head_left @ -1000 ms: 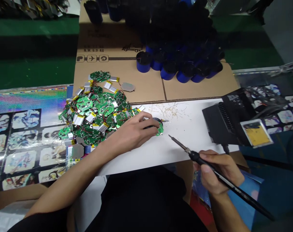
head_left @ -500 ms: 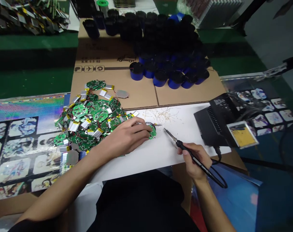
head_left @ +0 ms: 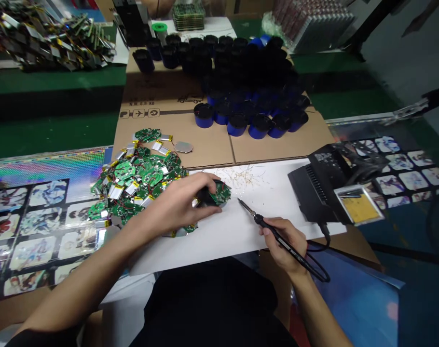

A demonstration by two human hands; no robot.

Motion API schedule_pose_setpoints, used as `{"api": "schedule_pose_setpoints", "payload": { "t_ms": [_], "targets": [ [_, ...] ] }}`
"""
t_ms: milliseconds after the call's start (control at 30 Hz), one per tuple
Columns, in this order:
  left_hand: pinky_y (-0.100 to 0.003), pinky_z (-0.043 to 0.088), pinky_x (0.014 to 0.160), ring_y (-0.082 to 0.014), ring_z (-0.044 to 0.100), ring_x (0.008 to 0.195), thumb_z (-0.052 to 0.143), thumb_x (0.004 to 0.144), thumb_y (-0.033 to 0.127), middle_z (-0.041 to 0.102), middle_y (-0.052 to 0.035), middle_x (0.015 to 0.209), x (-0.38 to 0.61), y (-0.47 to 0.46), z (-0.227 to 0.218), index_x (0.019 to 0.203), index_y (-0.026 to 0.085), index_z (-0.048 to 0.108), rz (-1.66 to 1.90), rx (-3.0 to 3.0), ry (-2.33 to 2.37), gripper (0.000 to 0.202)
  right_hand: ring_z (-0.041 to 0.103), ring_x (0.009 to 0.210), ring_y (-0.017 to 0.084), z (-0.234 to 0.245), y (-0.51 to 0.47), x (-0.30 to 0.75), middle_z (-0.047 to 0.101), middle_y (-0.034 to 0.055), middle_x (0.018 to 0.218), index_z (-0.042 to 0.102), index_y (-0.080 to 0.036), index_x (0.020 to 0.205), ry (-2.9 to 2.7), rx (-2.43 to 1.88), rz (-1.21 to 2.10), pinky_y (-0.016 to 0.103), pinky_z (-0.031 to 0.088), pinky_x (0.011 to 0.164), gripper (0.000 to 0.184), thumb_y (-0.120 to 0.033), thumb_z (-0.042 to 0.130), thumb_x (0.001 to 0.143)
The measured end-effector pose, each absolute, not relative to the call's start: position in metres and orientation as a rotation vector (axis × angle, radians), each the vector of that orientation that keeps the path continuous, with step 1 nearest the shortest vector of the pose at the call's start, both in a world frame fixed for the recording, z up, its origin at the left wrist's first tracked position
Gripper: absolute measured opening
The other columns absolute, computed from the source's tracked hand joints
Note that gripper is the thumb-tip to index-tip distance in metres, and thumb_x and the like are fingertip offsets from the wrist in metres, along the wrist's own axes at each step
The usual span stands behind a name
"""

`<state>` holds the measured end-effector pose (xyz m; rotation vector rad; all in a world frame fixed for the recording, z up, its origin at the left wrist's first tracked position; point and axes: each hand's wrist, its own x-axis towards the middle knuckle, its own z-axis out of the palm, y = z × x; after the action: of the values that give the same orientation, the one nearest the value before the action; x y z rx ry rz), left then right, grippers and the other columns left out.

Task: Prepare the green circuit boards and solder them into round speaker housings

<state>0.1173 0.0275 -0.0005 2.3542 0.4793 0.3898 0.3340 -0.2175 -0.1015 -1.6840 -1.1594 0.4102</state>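
My left hand point(head_left: 181, 200) is closed over a round green circuit board point(head_left: 220, 192) mounted on a dark part, holding it on the white sheet point(head_left: 241, 226). My right hand point(head_left: 282, 241) grips a black soldering iron point(head_left: 268, 227) like a pen. Its metal tip points up and left, a short way right of the board and not touching it. Left of my left hand lies a pile of green circuit boards with small silver batteries point(head_left: 136, 180).
A black soldering station point(head_left: 324, 185) with a yellow sponge tray point(head_left: 359, 207) stands at the right. Several blue-and-black cylinders point(head_left: 248, 120) crowd the flattened cardboard point(head_left: 208, 140) behind. Wire clippings point(head_left: 241, 173) litter the sheet. Printed picture sheets point(head_left: 38, 217) lie at the left.
My right hand has brought the soldering iron leftward, closer to the board. My left hand has tilted the board up on the sheet. The view has shifted to show more of the far table.
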Motion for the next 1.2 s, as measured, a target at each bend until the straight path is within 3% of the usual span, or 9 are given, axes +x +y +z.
{"api": "schedule_pose_setpoints", "payload": {
  "t_ms": [233,333,500,633,700,800,933,1067,1200],
  "targets": [
    [-0.040,0.059,0.104,-0.0253,0.072,0.120,0.092,0.072,0.035,0.076,-0.0098,0.126,0.064,0.111,0.055,0.095,0.021,0.065,1.018,2.154,0.836,0.038,0.079,0.081,0.019,-0.096,-0.218,0.332,0.077,0.0055,0.100,0.071,-0.024,0.116,-1.116,-1.632,0.332,0.031,0.065,0.075,0.024,-0.019,0.074,0.093],
    [-0.034,0.059,0.095,-0.0196,0.072,0.106,0.092,0.067,0.039,0.078,-0.0067,0.113,0.029,0.174,0.051,0.091,0.019,0.063,1.188,2.130,1.136,0.043,0.079,0.077,0.018,-0.094,-0.211,0.324,0.079,0.0060,0.105,0.070,-0.024,0.122,-1.065,-1.623,0.309,0.031,0.066,0.074,0.032,-0.019,0.076,0.092],
    [-0.028,0.051,0.093,-0.0104,0.056,0.087,0.087,0.075,0.037,0.068,0.0050,0.095,-0.019,0.249,0.015,0.096,0.015,0.062,0.950,2.066,1.794,0.040,0.082,0.083,0.020,-0.088,-0.182,0.296,0.083,0.0035,0.097,0.060,-0.027,0.143,-1.159,-1.485,0.451,0.030,0.068,0.065,0.038,-0.017,0.053,0.107],
    [-0.035,0.048,0.100,-0.0168,0.056,0.095,0.084,0.077,0.024,0.062,0.0005,0.096,-0.031,0.255,-0.021,0.095,0.016,0.058,0.773,1.987,1.980,0.033,0.081,0.102,0.022,-0.085,-0.142,0.271,0.081,0.0060,0.113,0.066,-0.027,0.129,-1.390,-1.425,0.432,0.037,0.068,0.088,0.029,-0.014,0.051,0.107],
    [-0.039,0.046,0.108,-0.0226,0.058,0.109,0.081,0.078,0.021,0.062,-0.0068,0.111,-0.028,0.250,-0.029,0.101,0.016,0.057,0.838,1.994,1.975,0.033,0.075,0.118,0.026,-0.084,-0.121,0.262,0.075,0.0103,0.132,0.065,-0.026,0.126,-1.522,-1.407,0.390,0.044,0.064,0.101,0.025,-0.015,0.058,0.104],
    [-0.041,0.041,0.116,-0.0281,0.054,0.128,0.071,0.083,0.022,0.061,-0.0146,0.127,-0.013,0.245,-0.026,0.109,0.016,0.059,0.991,2.114,1.852,0.029,0.070,0.123,0.030,-0.084,-0.094,0.254,0.073,0.0122,0.132,0.062,-0.025,0.126,-1.606,-1.430,0.338,0.051,0.062,0.102,0.029,-0.016,0.065,0.099],
    [-0.040,0.048,0.108,-0.0264,0.064,0.114,0.059,0.092,0.028,0.070,-0.0132,0.118,0.029,0.245,-0.005,0.111,0.015,0.066,0.820,2.314,1.415,0.024,0.071,0.102,0.030,-0.087,-0.081,0.250,0.076,0.0086,0.112,0.063,-0.027,0.121,-1.656,-1.470,0.251,0.048,0.063,0.085,0.026,-0.013,0.063,0.099],
    [-0.038,0.052,0.103,-0.0257,0.069,0.110,0.058,0.095,0.037,0.073,-0.0148,0.124,0.089,0.241,0.002,0.121,0.014,0.067,0.628,2.371,1.109,0.036,0.068,0.093,0.029,-0.093,-0.085,0.253,0.076,0.0058,0.102,0.063,-0.028,0.111,-1.609,-1.481,0.178,0.046,0.060,0.080,0.020,-0.012,0.062,0.098],
    [-0.037,0.050,0.108,-0.0299,0.064,0.130,0.076,0.085,0.048,0.060,-0.0186,0.152,0.149,0.228,-0.008,0.146,0.013,0.054,0.538,2.394,0.879,0.074,0.070,0.096,0.028,-0.096,-0.087,0.256,0.073,0.0063,0.100,0.061,-0.026,0.112,-1.491,-1.445,0.118,0.048,0.061,0.084,0.022,-0.011,0.063,0.096]
  ]
}}
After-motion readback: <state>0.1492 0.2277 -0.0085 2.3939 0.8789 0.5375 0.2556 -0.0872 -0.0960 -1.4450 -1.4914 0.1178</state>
